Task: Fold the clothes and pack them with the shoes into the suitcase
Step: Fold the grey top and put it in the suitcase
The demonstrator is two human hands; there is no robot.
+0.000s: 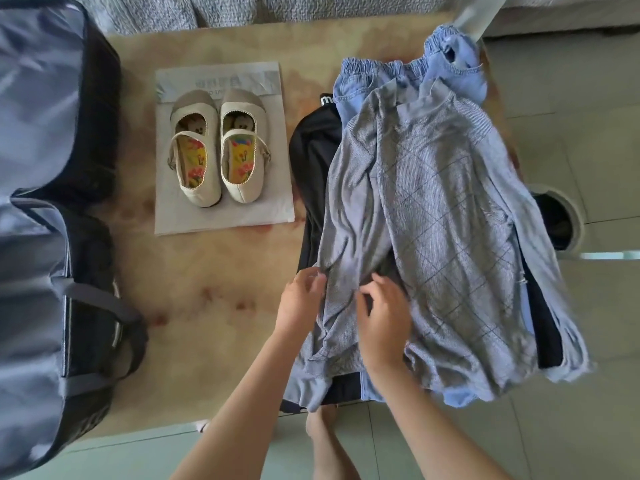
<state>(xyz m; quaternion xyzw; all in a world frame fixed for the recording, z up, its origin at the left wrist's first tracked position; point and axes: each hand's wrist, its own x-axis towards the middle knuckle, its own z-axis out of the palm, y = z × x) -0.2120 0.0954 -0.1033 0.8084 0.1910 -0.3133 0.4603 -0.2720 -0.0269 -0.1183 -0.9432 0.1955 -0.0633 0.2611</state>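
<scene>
A grey-blue checked top [446, 216] lies spread on top of a pile of clothes at the right of the table. Under it lie light blue elastic-waist trousers [388, 74] and a black garment [313, 157]. My left hand [301, 299] pinches the top's left edge near the hem. Just to its right, my right hand [384, 320] grips a fold of the same fabric. A pair of beige strap shoes [218, 147] with flowered insoles stands on a grey sheet [225, 216] at the table's middle. The open suitcase [41, 202] with grey lining and straps lies at the left.
The beige mottled table [214, 289] has bare surface between shoes and front edge. A grey sofa [242, 8] runs along the far side. Tiled floor [588, 116] lies to the right and in front, with a round bin [561, 220] beside the table. A bare foot [322, 424] shows below.
</scene>
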